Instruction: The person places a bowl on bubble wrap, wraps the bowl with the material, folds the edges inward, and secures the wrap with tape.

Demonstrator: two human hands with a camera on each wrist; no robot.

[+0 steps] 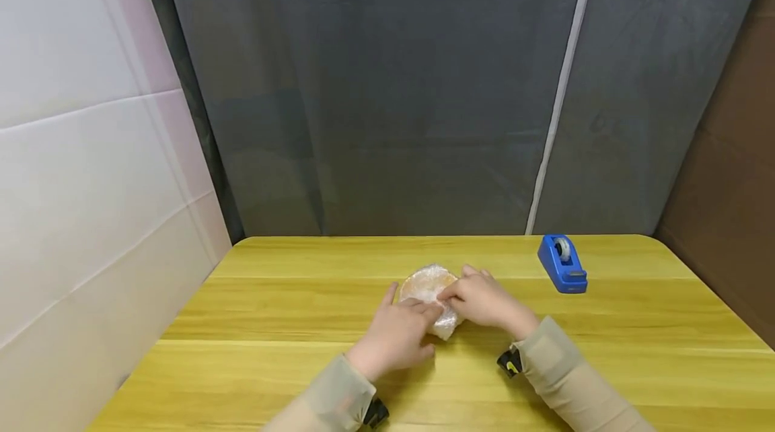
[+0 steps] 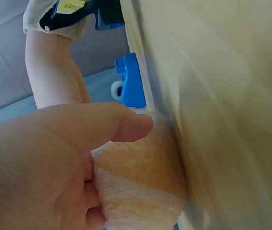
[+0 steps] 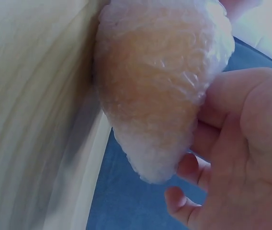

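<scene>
A rounded bundle in clear bubble wrap (image 1: 428, 280) rests on the table, with something orange-tan showing through the layers; what it is cannot be made out. My left hand (image 1: 396, 334) holds the bundle from its near left side, fingers over the top and thumb (image 2: 136, 127) along the near side. From the right, my right hand (image 1: 484, 299) grips the wrap on top with bent fingers. In the right wrist view, the tapered wrapped end of the bundle (image 3: 153, 91) shows beside the right fingers (image 3: 188, 165).
A blue tape dispenser (image 1: 563, 267) with a roll of clear tape stands at the back right of the wooden table (image 1: 290, 324). Behind the table hangs a dark grey curtain (image 1: 393, 95). A white panel (image 1: 91, 149) is on the left, a brown one (image 1: 726, 169) on the right.
</scene>
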